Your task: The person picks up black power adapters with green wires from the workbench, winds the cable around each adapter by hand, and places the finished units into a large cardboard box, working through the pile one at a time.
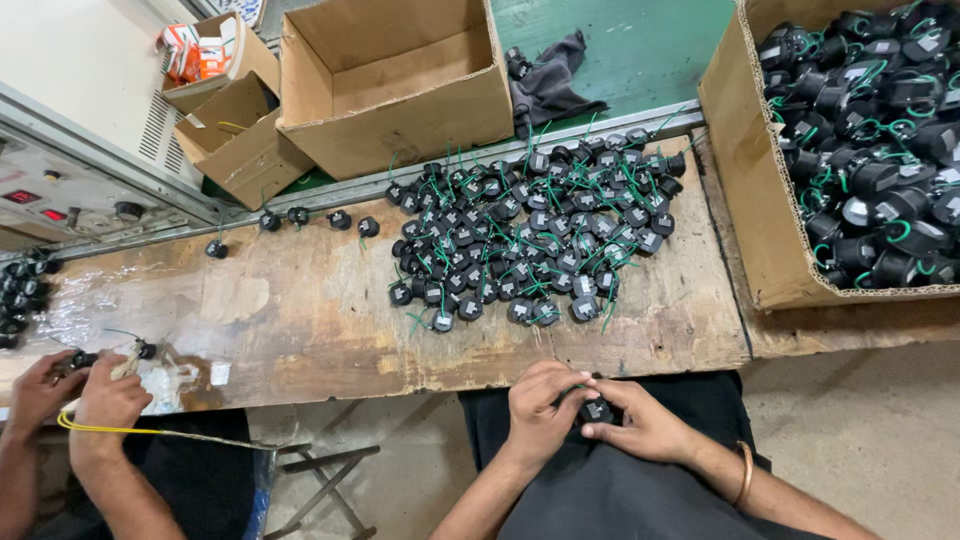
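Both hands meet over the lap below the wooden bench [300, 310]: left hand [540, 410] and right hand [645, 425] pinch one small black round part [597, 409], fingers curled closed around it, probably a coil, near the heap of similar green-wired parts [530, 235].

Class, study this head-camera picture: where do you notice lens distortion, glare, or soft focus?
Head view: the wooden bench and its metal rail bow, a wide-lens curve; clear plastic film at the left glints with glare; even overhead light, soft shadows; the black part between the left hand and right hand stays reasonably sharp.
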### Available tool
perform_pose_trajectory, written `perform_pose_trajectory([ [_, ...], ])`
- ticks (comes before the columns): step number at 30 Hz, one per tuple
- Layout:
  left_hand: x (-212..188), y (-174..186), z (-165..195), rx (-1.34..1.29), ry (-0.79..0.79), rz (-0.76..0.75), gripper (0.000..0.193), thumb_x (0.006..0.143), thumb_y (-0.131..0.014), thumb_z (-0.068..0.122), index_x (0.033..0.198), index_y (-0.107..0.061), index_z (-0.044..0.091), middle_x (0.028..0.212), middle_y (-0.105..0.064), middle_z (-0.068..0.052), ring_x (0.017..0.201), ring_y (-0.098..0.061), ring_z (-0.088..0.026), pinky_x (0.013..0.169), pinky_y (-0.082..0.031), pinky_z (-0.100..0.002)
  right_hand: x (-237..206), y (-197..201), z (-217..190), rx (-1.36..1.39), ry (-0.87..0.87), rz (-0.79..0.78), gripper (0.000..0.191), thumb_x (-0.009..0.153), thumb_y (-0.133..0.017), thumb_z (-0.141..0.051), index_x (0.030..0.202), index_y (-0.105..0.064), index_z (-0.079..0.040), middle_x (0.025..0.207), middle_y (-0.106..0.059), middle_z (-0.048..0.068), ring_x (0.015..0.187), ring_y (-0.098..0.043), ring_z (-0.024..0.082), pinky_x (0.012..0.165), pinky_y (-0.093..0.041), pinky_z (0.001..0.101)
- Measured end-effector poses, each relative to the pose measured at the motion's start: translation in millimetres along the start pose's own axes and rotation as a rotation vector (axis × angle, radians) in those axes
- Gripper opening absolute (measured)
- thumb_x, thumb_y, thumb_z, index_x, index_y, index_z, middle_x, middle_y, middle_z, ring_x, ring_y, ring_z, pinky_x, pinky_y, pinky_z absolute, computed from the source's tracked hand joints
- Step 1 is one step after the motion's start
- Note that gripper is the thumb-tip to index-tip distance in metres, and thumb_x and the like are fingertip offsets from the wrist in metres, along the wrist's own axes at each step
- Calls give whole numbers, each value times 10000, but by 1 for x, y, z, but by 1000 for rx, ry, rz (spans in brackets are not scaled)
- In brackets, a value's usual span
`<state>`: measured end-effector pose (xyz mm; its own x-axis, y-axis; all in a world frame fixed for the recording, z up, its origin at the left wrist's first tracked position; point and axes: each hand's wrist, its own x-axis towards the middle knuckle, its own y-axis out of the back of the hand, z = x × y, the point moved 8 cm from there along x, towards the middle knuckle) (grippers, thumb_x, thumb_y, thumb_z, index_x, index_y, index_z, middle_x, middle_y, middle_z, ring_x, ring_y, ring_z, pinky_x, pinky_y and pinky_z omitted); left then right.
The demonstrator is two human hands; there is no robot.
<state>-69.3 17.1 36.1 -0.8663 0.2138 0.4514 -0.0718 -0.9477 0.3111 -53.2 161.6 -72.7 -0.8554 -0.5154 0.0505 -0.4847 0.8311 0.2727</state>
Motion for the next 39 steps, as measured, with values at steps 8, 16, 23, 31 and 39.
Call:
perform_pose_trajectory([
  [8, 0, 5, 9, -100, -59, -116, 211, 934, -682, -9, 1136, -707, 46, 1184, -767, -104, 1103, -727, -287, 971, -573, -386, 8, 8, -36, 131, 69, 29, 496, 825, -850, -237, 1222, -653, -14, 1069, -759, 129, 975, -712, 216, 878, -540, 355],
  [16, -10, -8, -31, -409, 235, -128, 178, 804, -819, -12, 912, -696, 59, 1037, -737, -83, 1037, -670, -241, 941, -536, -367, 15, 9, -52, -29, 23, 54, 402, 805, -856, -222, 1086, -658, -15, 950, -719, 124, 855, -715, 283, 741, -553, 369],
  [23, -8, -2, -18, -279, 159, -34, 243, 780, -858, -2, 825, -625, 52, 881, -697, -63, 907, -686, -206, 831, -558, -352, 18, 6, -78, -83, 121, -20, 381, 814, -850, -167, 1069, -623, 1, 933, -679, 149, 858, -680, 348, 725, -549, 379],
  [31, 27, 60, -35, 124, 35, 183, 255, 886, -698, -13, 1127, -702, 68, 1142, -711, -103, 1015, -709, -253, 876, -577, -352, 15, 12, -86, -3, 172, 6, 228, 840, -777, -65, 1042, -676, -30, 990, -725, 99, 920, -736, 259, 803, -571, 338],
  [39, 39, 50, -66, 402, 80, 24, 365, 809, -689, -49, 1135, -755, 99, 1266, -646, -99, 1062, -686, -295, 885, -566, -398, 15, 8, -80, 138, 63, -22, 423, 864, -696, -39, 1272, -585, -43, 1039, -719, 74, 915, -726, 187, 848, -575, 342],
])
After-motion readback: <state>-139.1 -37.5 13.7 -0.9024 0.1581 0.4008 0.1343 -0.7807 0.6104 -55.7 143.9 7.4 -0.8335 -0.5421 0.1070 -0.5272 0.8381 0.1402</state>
